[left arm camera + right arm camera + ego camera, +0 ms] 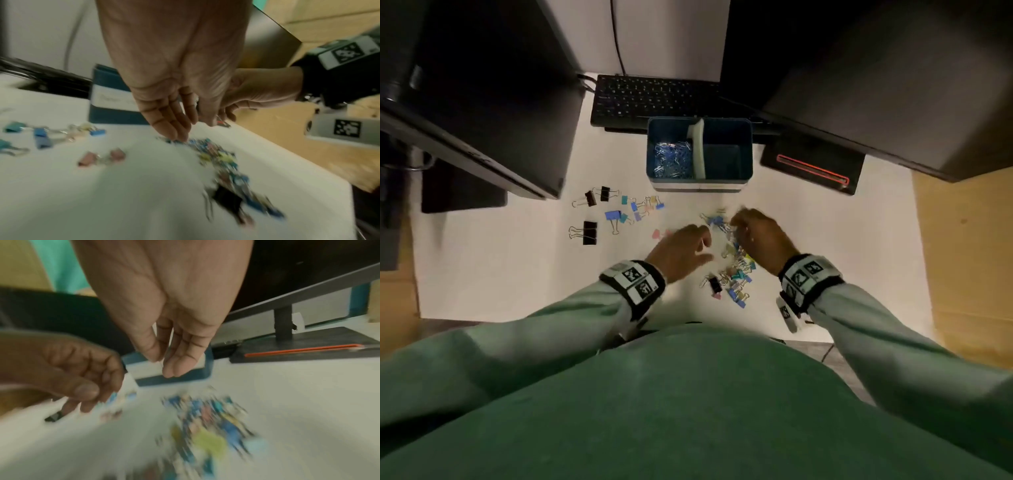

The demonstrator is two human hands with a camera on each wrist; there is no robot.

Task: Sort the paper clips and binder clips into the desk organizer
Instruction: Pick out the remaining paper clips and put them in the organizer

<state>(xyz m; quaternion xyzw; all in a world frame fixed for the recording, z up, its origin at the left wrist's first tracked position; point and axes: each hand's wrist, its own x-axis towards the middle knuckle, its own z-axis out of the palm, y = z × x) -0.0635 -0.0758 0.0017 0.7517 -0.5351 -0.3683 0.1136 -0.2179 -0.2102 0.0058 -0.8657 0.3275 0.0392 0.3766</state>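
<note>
A blue desk organizer [751,150] stands at the back of the white mat, with blue paper clips [673,159] in its left compartment; nothing shows in the right one. A mixed pile of small coloured clips [734,263] lies between my hands, blurred in both wrist views. My left hand [703,245] hangs at the pile's left, fingers relaxed and empty, their tips [176,136] at the pile's far end. My right hand [739,222] hovers over the pile's far end with straight fingers [179,365]; nothing shows between them and the thumb.
More binder clips, coloured [640,207] and black [589,233], lie scattered at the left of the mat. A keyboard [654,99] sits behind the organizer. Dark monitors overhang left [482,102] and right [893,85], with a stand base [813,168] at the right.
</note>
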